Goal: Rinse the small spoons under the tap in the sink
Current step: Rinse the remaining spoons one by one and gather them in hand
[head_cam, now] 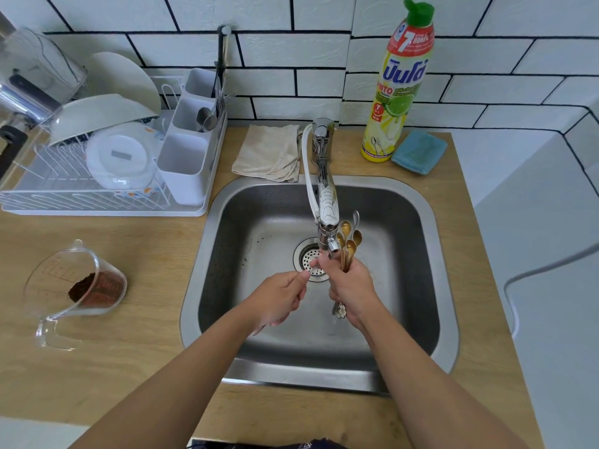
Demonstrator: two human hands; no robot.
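My right hand (pixel 351 286) is closed around a bunch of small spoons (pixel 348 241), mostly gold with one silver. Their bowls point up, just right of the tap (pixel 327 209) outlet, and a flower-shaped handle end (pixel 340 311) sticks out below my palm. My left hand (pixel 278 299) is curled shut over the steel sink (pixel 207 254), thumb pinched toward my right forefinger near the drain (pixel 309 257). A thin handle tip (pixel 259 330) shows under my left hand, so it seems to grip one spoon. I cannot make out a water stream.
A white dish rack (pixel 97 189) with plates and a cutlery holder stands at the left. A clear measuring jug (pixel 77 286) with brown powder lies tilted on the wooden counter. Behind the sink are a folded beige cloth (pixel 269 153), a dish-soap bottle (pixel 402 85) and a blue sponge (pixel 419 152).
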